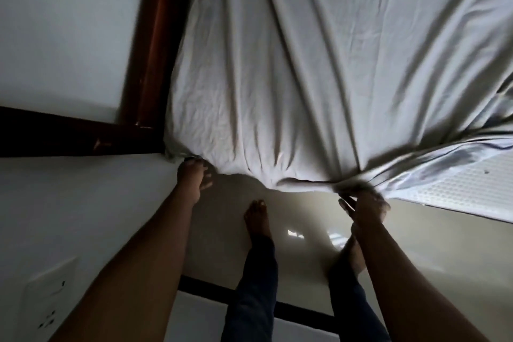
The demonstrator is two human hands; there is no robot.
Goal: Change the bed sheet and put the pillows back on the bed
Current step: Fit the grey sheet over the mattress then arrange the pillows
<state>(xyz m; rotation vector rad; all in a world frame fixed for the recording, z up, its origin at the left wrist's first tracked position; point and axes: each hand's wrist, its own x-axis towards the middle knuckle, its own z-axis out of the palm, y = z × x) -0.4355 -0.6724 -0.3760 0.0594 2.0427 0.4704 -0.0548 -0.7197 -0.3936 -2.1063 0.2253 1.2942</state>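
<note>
A pale grey bed sheet [291, 69] covers the near corner of the bed, creased in long folds that run toward its lower edge. My left hand [194, 175] is at the sheet's corner beside the wooden frame, fingers curled onto the cloth edge. My right hand [366, 203] grips a gathered bunch of the sheet's hem, pulled taut off the mattress side. The bare white quilted mattress [455, 189] shows at the right where the sheet is lifted. No pillows are in view.
A dark reddish wooden bed frame [155, 44] runs up the left of the sheet, with another rail [69, 136] going left along the white wall. My two bare feet [258, 216] stand on a glossy beige floor [305, 236]. A wall socket [47, 302] is at lower left.
</note>
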